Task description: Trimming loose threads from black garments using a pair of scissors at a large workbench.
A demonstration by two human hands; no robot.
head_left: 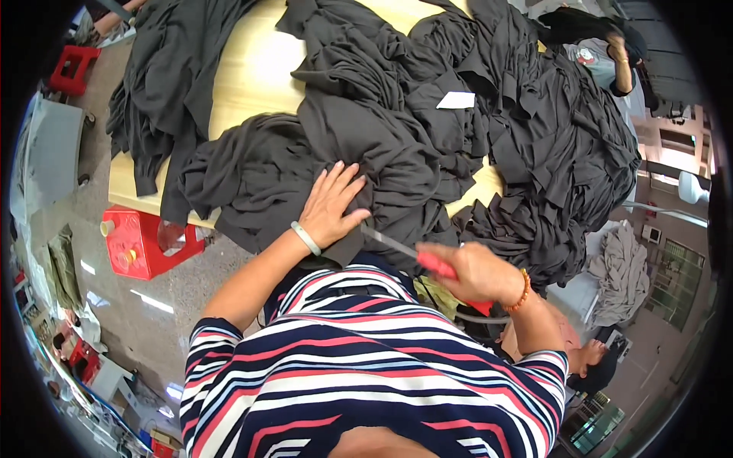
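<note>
My left hand [336,204] lies flat on a dark grey knit garment [374,145] at the near edge of the table, its fingers spread and thumb out. Close beside it on the right, my right hand [489,273] is closed around the red handle of a tool with a long thin metal blade [391,243]. The blade points left toward my left thumb, over the dark cloth. Motion blurs this tool slightly, and I cannot tell its exact kind. A small white slip [456,100] rests on the heap beyond my hands.
Dark garments cover much of the pale yellow table [256,69], heaped highest at right [565,145]. A red plastic object with yellowish knobs [141,244] stands by the left edge. One person [611,65] is at the far right, another [592,362] behind my right arm. Grey cloth [622,267] lies right.
</note>
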